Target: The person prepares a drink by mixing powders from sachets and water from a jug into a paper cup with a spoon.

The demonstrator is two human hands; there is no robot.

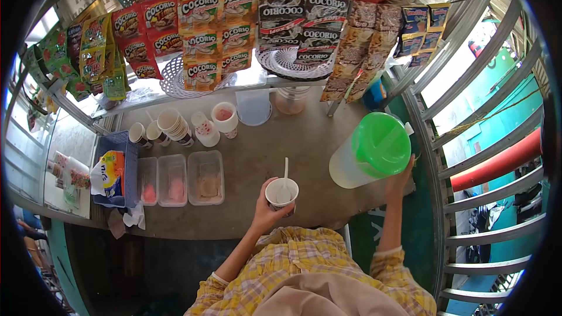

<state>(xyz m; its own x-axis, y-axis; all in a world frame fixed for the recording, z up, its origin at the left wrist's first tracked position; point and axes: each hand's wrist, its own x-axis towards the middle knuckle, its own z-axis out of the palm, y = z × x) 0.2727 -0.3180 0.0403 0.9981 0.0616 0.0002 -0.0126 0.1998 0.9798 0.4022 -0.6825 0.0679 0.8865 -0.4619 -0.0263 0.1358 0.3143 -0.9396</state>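
Observation:
My left hand [270, 210] is wrapped round a paper cup [273, 189] near the front edge of the counter. A white plastic spoon [286, 171] stands in the cup, its handle rising above the rim. To the right is a large translucent pitcher [349, 162] with a bright green lid [380, 134]. My right hand [401, 177] is at the far right side of the pitcher, closed at its handle; the lid partly hides the fingers. The pitcher looks pale and cloudy.
Three clear tubs [205, 178] with pink and brown contents sit left, beside a blue basket [117, 140]. Stacked paper cups [171, 123] stand behind them. Drink sachets [202, 41] hang above the counter [257, 140]. Metal bars [492, 205] rise at right.

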